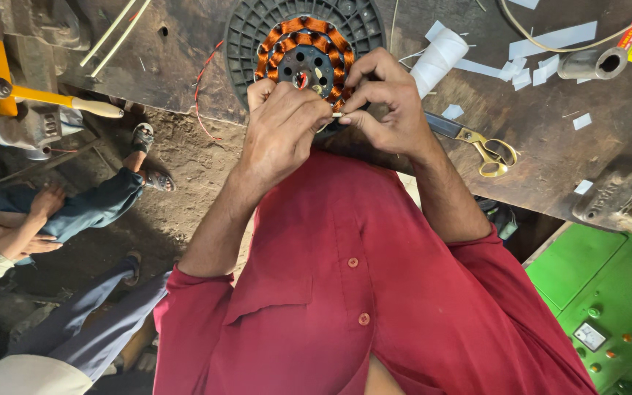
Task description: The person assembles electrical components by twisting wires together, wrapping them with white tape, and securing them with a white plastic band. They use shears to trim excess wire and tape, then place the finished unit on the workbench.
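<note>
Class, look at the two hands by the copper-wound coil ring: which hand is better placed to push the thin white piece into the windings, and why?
Probably the right hand: its fingertips pinch the white piece beside the coil ring, while the left hand seems only to steady it.

Copper-wound round stator (303, 55) lies flat on black disc (257, 29).

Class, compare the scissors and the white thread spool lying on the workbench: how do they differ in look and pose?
The scissors are metal with gold-coloured loop handles; the white thread spool is a plain white cylinder. The scissors lie flat, their blade tips hidden behind the right hand; the spool lies on its side, fully visible. Both rest on the dark workbench among white paper scraps, untouched by either hand.
</note>
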